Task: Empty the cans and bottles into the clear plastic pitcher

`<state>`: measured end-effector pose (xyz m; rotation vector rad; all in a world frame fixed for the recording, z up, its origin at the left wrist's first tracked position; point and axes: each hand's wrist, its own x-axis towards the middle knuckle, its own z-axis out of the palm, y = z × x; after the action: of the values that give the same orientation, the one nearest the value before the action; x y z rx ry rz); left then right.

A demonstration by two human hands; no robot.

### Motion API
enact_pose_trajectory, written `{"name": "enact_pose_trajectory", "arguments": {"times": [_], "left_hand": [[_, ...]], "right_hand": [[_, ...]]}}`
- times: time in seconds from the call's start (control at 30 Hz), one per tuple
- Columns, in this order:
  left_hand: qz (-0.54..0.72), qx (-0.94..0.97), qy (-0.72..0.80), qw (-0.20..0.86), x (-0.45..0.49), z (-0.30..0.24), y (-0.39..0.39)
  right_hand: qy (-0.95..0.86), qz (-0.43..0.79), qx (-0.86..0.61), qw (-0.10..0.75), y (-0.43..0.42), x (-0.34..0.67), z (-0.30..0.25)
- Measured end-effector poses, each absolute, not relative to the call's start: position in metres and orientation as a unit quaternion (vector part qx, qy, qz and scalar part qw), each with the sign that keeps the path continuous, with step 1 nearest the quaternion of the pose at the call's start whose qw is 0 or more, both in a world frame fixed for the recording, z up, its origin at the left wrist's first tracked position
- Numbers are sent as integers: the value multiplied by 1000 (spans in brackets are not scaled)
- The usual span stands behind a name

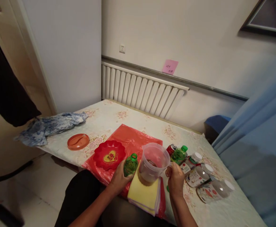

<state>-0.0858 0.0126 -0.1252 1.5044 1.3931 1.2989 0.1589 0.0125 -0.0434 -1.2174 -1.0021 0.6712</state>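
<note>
My left hand (120, 179) is wrapped round a green plastic bottle (130, 165) with its mouth uncapped. In my right hand (176, 179) is the handle of a clear plastic measuring jug (154, 159), with some brownish liquid low inside. The jug is over a folded yellow cloth (143, 194); whether it touches the cloth I cannot tell. Beneath these lies a red plastic bag (128, 135). Left of the bottle, a red scalloped plate (102, 155) with a yellow heart print rests on the bag. A small green cap (167, 188) shows beside my right hand.
To the right stand a red can (170, 149), a capped green bottle (179, 154) and several clear bottles (198, 175) with white caps. An orange round dish (78, 142) and a blue patterned cloth (55, 126) lie at left. A radiator (140, 90) lines the wall; a blue curtain (258, 126) hangs right.
</note>
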Motion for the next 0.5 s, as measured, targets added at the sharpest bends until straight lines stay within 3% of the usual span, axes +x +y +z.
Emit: {"name": "enact_pose_trajectory", "arguments": {"times": [0.23, 0.5], "left_hand": [[500, 579, 545, 345, -86, -129, 13], [511, 582, 531, 344, -87, -130, 13]], "right_hand": [[-475, 277, -529, 646, 19, 164, -7], [-573, 239, -528, 580, 24, 172, 54]]}}
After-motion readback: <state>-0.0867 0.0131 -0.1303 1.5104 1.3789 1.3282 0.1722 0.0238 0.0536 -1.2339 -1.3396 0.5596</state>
